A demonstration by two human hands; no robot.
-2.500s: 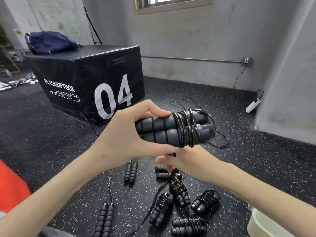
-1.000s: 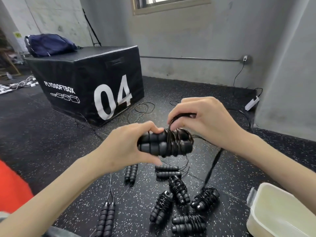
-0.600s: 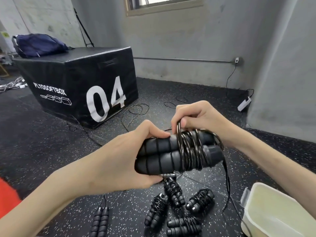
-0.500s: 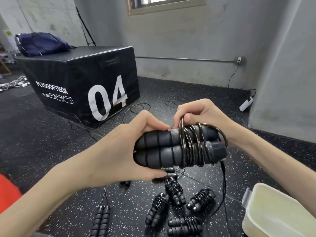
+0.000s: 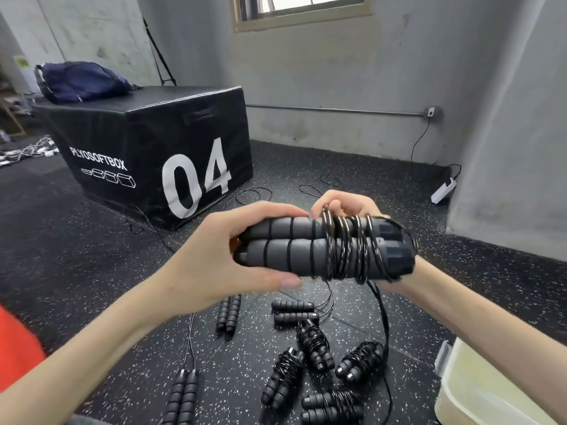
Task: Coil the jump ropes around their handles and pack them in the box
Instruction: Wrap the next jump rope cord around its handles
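Left hand (image 5: 214,265) wrapped around paired foam handles (image 5: 285,246), held above the gym floor; right hand (image 5: 346,207) behind them, fingers curled, pinching the black cord (image 5: 346,243) at its latest turn. Hangs down toward four coiled ropes (image 5: 316,372), beside the pale box (image 5: 491,391). Risk, as a guess: loosely spaced loops sliding off the cap end if tension slackens. Versus half a second ago: bundle nearer the camera, turns spread wider.

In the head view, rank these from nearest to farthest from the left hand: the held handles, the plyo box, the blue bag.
1. Held handles, gripped in the left hand.
2. Plyo box, behind and to the left on the floor.
3. Blue bag, on the box's far top.
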